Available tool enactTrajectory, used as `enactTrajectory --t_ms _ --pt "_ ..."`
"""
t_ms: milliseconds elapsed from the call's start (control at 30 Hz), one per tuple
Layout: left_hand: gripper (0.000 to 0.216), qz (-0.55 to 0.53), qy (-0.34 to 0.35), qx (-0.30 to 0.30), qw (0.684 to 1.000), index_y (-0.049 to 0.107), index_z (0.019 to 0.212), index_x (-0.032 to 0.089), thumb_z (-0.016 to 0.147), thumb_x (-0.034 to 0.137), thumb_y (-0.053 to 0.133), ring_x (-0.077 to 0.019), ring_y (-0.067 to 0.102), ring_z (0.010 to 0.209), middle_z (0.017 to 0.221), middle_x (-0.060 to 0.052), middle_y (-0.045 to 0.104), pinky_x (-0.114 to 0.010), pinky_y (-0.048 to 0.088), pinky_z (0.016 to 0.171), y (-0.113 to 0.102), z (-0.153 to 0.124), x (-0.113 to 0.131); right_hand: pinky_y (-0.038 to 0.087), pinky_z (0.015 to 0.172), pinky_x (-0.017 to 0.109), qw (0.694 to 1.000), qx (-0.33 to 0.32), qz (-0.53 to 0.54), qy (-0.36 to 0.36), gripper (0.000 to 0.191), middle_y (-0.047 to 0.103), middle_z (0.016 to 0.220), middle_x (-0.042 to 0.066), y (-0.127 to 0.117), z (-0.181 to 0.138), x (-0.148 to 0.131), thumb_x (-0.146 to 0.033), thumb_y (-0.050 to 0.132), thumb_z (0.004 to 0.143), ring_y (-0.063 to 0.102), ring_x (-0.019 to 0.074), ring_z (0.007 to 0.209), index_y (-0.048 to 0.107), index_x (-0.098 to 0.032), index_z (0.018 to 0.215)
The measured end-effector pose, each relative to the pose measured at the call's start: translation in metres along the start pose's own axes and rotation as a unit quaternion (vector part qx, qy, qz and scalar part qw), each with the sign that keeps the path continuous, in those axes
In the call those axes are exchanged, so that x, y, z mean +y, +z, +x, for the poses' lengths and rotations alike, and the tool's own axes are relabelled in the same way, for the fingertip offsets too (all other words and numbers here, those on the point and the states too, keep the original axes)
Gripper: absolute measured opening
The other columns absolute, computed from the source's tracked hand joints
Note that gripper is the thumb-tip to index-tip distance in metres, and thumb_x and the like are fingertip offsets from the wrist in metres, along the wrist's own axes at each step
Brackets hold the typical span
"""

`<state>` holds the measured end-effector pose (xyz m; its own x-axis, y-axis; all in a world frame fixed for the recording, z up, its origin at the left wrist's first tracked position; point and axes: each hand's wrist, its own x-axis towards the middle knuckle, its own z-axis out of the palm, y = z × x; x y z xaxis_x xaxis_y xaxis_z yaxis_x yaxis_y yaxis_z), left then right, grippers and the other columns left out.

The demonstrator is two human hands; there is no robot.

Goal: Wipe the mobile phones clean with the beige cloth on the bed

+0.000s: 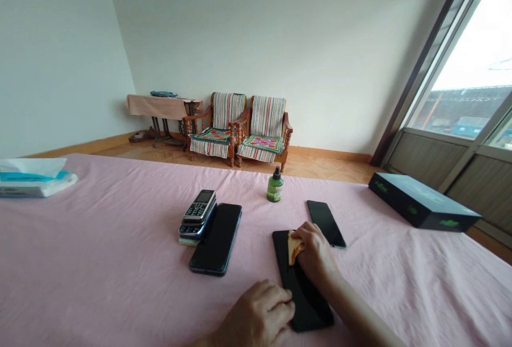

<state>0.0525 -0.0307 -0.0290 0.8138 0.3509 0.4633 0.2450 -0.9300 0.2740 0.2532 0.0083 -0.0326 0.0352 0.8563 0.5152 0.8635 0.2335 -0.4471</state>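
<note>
Right hand [315,253] — fingers closed on a yellow cloth [293,251] against the black tablet [306,296]; left hand [259,310] — half-curled at the tablet's left edge, whether gripping cannot be told.

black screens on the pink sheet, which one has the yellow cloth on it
The middle screen: the right hand holds the cloth against it, left hand at its edge. The left screen and right screen bear no cloth.

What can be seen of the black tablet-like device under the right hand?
The black tablet-like device is a thin rectangular slab, smooth and faintly glossy, its upper face unlit. It lies flat on the pink sheet. The right hand holds a yellowish cloth against its far end; the left hand touches its left edge.
</note>
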Motion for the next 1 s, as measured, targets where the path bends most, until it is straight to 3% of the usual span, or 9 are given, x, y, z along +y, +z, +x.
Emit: enactTrajectory --t_ms 133,367,633,867,1000 --pt "0.022 0.000 0.007 0.008 1.000 0.062 0.107 0.012 0.086 0.016 0.062 -0.0206 0.061 0.094 0.105 -0.010 0.067 -0.030 0.051 0.086 0.000 0.001 0.001 0.043 0.071 0.031 1.000 0.005 -0.006 -0.002 0.032 0.061 0.078 0.007 0.001 0.004 0.002 0.003 0.047 0.073 0.053 0.0216 0.080 0.070 -0.018 0.077" --pt "0.021 0.012 -0.007 0.005 1.000 0.062 0.108 0.015 0.088 0.018 0.059 -0.0205 0.061 0.092 0.104 -0.008 0.068 -0.030 0.052 0.083 0.001 0.001 0.002 0.043 0.069 0.026 0.994 -0.071 0.066 -0.053 0.032 0.060 0.081 0.005 0.011 0.003 -0.024 0.001 0.048 0.079 0.054 0.0183 0.081 0.072 -0.021 0.079" --pt "0.022 -0.006 -0.001 0.007 1.000 0.061 0.110 0.014 0.088 0.015 0.056 -0.0212 0.061 0.094 0.106 -0.010 0.067 -0.032 0.051 0.085 0.001 0.000 0.001 0.043 0.072 0.031 1.000 0.000 0.002 0.004 0.038 0.061 0.079 0.008 0.001 0.004 0.007 0.005 0.046 0.073 0.053 0.0220 0.080 0.073 -0.018 0.084" --pt "0.023 -0.022 -0.028 0.009 0.999 0.063 0.106 0.015 0.084 0.010 0.057 -0.0205 0.060 0.091 0.102 -0.008 0.066 -0.031 0.051 0.083 0.002 0.001 0.004 0.044 0.071 0.027 0.996 -0.052 0.055 -0.054 0.033 0.061 0.082 0.006 0.011 0.001 -0.022 0.000 0.048 0.079 0.053 0.0190 0.081 0.073 -0.021 0.084" --pt "0.024 -0.019 -0.020 0.007 1.000 0.063 0.107 0.015 0.085 0.011 0.057 -0.0212 0.060 0.093 0.104 -0.008 0.066 -0.031 0.051 0.083 0.002 0.000 0.003 0.044 0.071 0.027 0.999 -0.030 0.014 -0.037 0.037 0.061 0.080 0.006 0.010 0.005 -0.018 0.003 0.046 0.076 0.053 0.0195 0.079 0.073 -0.021 0.085"
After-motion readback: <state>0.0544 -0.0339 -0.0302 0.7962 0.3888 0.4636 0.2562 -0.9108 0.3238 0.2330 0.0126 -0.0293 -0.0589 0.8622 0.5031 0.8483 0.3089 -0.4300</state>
